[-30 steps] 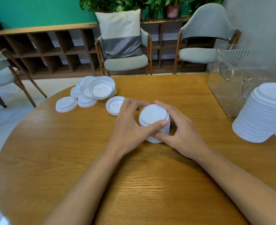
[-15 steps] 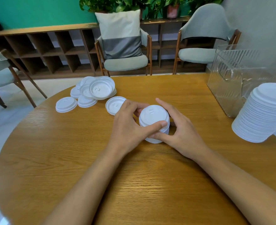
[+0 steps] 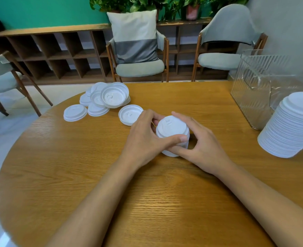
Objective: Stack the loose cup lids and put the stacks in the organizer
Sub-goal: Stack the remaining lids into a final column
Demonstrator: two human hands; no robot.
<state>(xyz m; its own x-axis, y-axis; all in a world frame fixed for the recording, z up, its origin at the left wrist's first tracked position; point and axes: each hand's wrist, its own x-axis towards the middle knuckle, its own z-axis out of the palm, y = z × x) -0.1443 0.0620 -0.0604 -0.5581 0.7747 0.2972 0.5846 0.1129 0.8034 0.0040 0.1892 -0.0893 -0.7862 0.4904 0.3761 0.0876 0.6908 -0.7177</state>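
A short stack of white cup lids point(image 3: 172, 129) stands on the round wooden table point(image 3: 75, 166) near its middle. My left hand point(image 3: 143, 139) grips the stack from the left, thumb across its front. My right hand point(image 3: 202, 145) grips it from the right, fingers curled round the far side and base. Loose white lids point(image 3: 109, 97) lie in a pile at the far left, with one single lid point(image 3: 129, 115) just left of my hands. A clear ribbed plastic organizer point(image 3: 254, 90) stands at the far right. A tall leaning lid stack point(image 3: 290, 125) sits beside it.
Two cushioned chairs point(image 3: 140, 68) stand behind the table, with a low wooden shelf along the green wall. A third chair point(image 3: 2, 81) is at the left. The table's left edge curves close to the loose lids.
The hands and the small stack stay in nearly the same place. My fingers have shifted slightly round the stack, squaring it up.
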